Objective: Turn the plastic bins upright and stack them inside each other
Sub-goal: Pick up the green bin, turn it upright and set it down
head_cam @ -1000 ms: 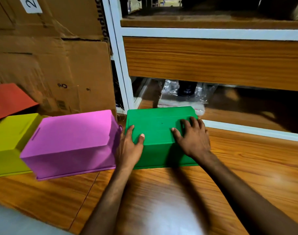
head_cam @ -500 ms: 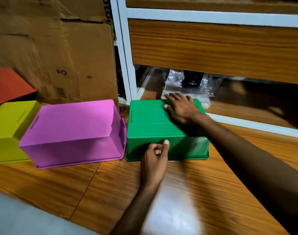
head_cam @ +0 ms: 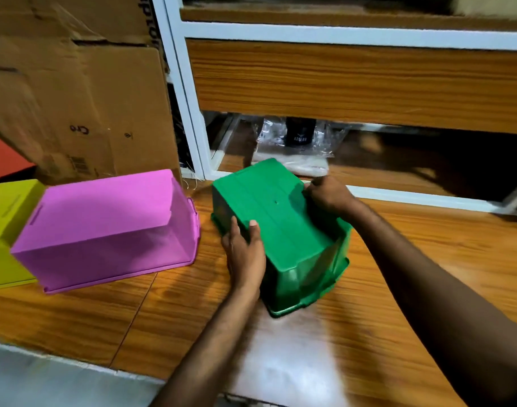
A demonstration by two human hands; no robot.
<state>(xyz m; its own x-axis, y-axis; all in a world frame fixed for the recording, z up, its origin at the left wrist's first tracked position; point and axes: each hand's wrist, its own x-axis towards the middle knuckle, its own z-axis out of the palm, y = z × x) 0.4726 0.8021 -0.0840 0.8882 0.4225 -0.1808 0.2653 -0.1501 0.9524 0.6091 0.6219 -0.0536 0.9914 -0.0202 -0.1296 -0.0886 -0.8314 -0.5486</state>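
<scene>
Nearest the camera, two bare forearms reach out over the glossy wooden floor (head_cam: pixel 398 259). The left hand (head_cam: pixel 245 254) clasps the near long side of the green bin (head_cam: pixel 280 218), its thumb laid on the upturned base and the fingers hidden against the wall below. The bin is upside down and turned at an angle, one corner pointing toward the camera; its rim sits close to the floor, though whether the far end is raised off the boards I cannot tell. The right hand (head_cam: pixel 329 195) grips the far right edge of the same bin, fingers curled over the base's edge. Just to the left, apart from the green one, the pink bin (head_cam: pixel 104 227) rests upside down, rim on the floor. Touching its left side sits a yellow-green bin (head_cam: pixel 4 227), also base up, and behind that a red bin (head_cam: pixel 4 157) shows only a corner at the frame edge. Flattened cardboard boxes (head_cam: pixel 75 83) lean behind these. Farther right stands a white-framed wooden shelf unit (head_cam: pixel 354 80), with clear plastic packaging (head_cam: pixel 295 142) and a dark container tucked on its lowest level.
</scene>
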